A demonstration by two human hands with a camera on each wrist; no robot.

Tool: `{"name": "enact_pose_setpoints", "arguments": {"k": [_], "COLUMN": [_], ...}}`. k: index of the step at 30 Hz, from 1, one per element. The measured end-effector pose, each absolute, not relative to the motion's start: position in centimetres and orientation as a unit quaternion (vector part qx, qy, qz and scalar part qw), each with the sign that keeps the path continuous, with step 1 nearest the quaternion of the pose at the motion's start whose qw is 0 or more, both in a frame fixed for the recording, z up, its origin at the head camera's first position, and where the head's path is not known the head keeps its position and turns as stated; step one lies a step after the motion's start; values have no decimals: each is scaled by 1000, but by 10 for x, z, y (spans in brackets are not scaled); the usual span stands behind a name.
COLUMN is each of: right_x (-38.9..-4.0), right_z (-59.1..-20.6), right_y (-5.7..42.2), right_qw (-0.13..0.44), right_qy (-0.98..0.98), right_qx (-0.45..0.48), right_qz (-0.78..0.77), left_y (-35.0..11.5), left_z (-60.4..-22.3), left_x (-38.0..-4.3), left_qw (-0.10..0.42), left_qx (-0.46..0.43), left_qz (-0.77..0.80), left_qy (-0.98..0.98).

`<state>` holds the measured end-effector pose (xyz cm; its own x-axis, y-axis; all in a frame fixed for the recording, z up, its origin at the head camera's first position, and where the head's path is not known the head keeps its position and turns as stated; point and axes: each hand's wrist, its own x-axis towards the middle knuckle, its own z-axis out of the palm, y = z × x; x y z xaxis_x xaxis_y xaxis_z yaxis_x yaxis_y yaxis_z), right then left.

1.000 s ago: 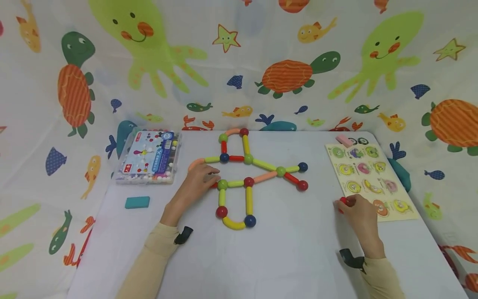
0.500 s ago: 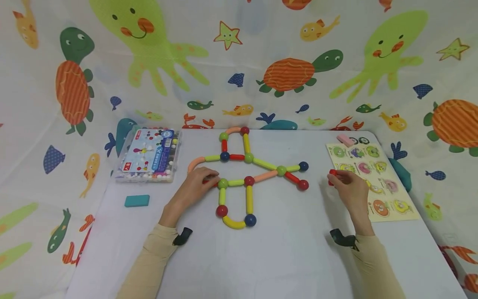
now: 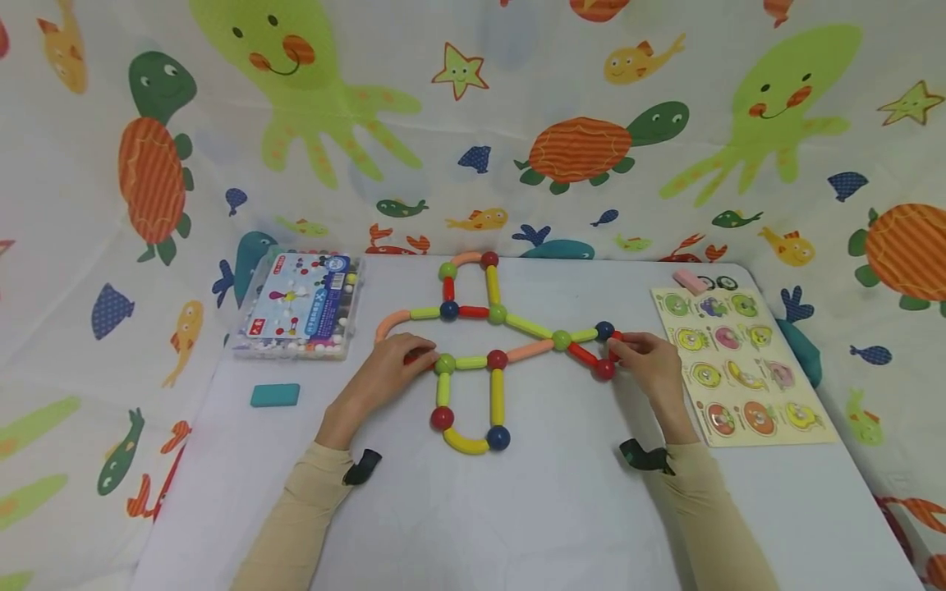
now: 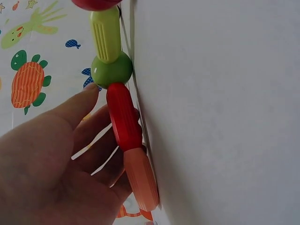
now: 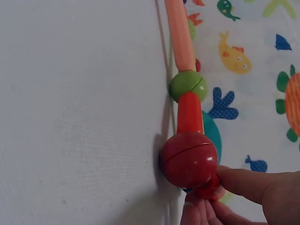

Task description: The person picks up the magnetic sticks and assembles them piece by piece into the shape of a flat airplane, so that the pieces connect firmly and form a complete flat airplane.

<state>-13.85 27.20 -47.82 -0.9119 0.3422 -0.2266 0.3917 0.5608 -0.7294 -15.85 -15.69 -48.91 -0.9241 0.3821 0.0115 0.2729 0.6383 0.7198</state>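
Note:
A figure of coloured magnetic sticks and balls lies mid-table. My left hand (image 3: 384, 369) is at its left side. The left wrist view shows the thumb at a green ball (image 4: 112, 70) and the fingers, loosely spread, behind a red stick (image 4: 123, 115). That stick meets an orange curved stick (image 4: 141, 180). My right hand (image 3: 650, 369) pinches a short red stick (image 5: 209, 188) between thumb and fingers. It stands at the figure's right end, between the dark blue ball (image 3: 604, 330) and the red ball (image 3: 604, 369). The red ball partly hides it in the right wrist view.
A clear plastic case (image 3: 296, 305) of small pieces stands at the back left. In front of it is a teal block (image 3: 275, 396). A fruit puzzle board (image 3: 742, 369) lies at right, with a pink block (image 3: 691, 282) at its far edge. A printed cloth (image 3: 473, 123) surrounds the table.
My right hand has carried the red stick from beside the puzzle board leftward to the blue and red balls. My left hand has stayed at the figure's left side.

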Motion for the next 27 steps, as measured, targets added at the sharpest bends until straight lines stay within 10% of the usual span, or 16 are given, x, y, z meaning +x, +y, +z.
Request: {"name": "enact_pose_setpoints", "arguments": {"k": [27], "right_x": [-142], "right_z": [-481], "right_y": [270], "right_qw": [79], "right_qy": [892], "right_qx": [172], "right_qz": [-411], "left_y": [-157], "left_z": [-489], "left_x": [-159], "left_qw": [77], "left_qx": [176], "left_qz": [385], "left_qy": [903]}}
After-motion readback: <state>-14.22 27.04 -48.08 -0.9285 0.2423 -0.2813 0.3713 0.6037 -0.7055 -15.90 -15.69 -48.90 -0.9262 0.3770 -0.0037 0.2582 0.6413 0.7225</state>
